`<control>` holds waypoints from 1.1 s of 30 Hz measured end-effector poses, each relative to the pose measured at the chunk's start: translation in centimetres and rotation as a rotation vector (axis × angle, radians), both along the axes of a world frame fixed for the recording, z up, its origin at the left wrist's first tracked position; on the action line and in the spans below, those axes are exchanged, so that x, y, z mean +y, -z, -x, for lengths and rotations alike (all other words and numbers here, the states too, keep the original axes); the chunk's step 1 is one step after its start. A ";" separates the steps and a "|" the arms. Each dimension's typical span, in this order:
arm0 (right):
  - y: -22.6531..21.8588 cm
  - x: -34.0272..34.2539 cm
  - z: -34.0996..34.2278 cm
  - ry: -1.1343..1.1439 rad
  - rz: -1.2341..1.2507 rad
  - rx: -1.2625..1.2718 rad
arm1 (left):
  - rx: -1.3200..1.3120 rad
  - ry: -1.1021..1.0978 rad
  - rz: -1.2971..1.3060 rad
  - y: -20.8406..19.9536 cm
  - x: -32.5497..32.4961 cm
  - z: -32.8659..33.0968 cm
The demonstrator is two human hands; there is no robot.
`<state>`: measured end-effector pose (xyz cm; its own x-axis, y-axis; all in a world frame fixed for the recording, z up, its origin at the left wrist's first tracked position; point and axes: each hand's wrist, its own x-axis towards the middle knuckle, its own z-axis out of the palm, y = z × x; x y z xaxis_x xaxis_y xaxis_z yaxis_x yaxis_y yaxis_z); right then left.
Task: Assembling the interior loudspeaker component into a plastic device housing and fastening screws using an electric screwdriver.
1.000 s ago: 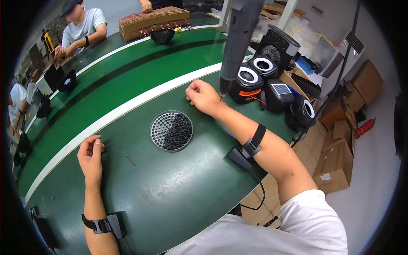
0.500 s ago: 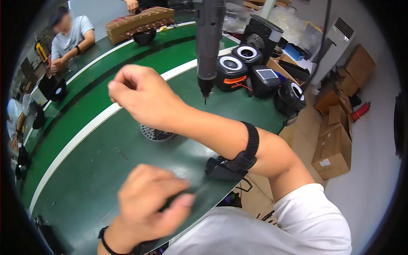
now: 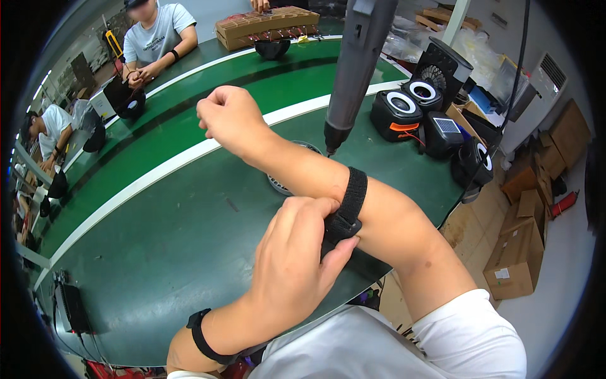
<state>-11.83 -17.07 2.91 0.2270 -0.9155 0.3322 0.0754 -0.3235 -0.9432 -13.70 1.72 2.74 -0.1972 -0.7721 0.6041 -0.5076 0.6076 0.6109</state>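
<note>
My left hand (image 3: 291, 252) reaches across to my right forearm. Its thumb and fingers grip the black strap (image 3: 355, 192) and the small black case fixed to it; the case is largely hidden by the hand. My right hand (image 3: 232, 119) is held over the table by the white rail, fingers curled into a loose fist with nothing visible in it. Under that forearm, partly covered, is a round dish of small metal parts (image 3: 278, 184). A grey electric screwdriver (image 3: 356, 76) hangs upright just beyond the forearm, its tip low over the table.
Black fan-like devices with white rings (image 3: 401, 104) crowd the table's far right. A green conveyor belt (image 3: 183, 120) curves behind the white rail (image 3: 189, 151). Co-workers sit across it near a carton (image 3: 265, 28). A black box with cables (image 3: 71, 306) is at left; cardboard boxes (image 3: 514, 265) stand right.
My left hand has moved right and up from above the table and taken hold of the strap's case. My right forearm stays raised; the whole view has shifted.
</note>
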 end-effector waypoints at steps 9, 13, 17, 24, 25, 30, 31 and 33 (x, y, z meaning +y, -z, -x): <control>-1.2 0.6 2.4 -0.155 -0.230 -0.020 | 0.132 0.029 -0.099 -0.5 -1.1 -0.2; -1.6 1.2 2.4 -0.160 -0.239 0.006 | 0.089 0.025 -0.078 -0.5 -1.4 -0.6; -1.0 0.9 2.0 -0.166 -0.246 0.039 | 0.040 0.055 -0.073 -0.9 -1.2 -0.6; 0.4 0.7 1.0 -0.135 -0.175 0.097 | 0.109 0.066 -0.068 -0.6 -0.6 0.6; 0.5 0.7 0.9 -0.128 -0.128 0.128 | 0.111 0.067 -0.067 -0.9 -0.2 0.8; -2.8 2.7 3.4 -0.315 -0.271 -0.137 | 0.055 0.058 -0.082 -2.3 -0.3 -2.6; -4.2 3.3 3.8 -0.373 -0.266 -0.325 | 0.100 0.072 -0.180 -2.6 -0.3 -4.0; -7.6 4.6 6.7 -0.663 -0.265 -0.685 | 0.327 0.141 -0.671 -2.8 -1.3 -5.5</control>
<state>-18.56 -12.48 10.55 0.5559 -0.7360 0.3864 0.7217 0.1966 -0.6637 -8.22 0.45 5.57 -0.2132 -0.9752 0.0589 -0.1820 0.0988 0.9783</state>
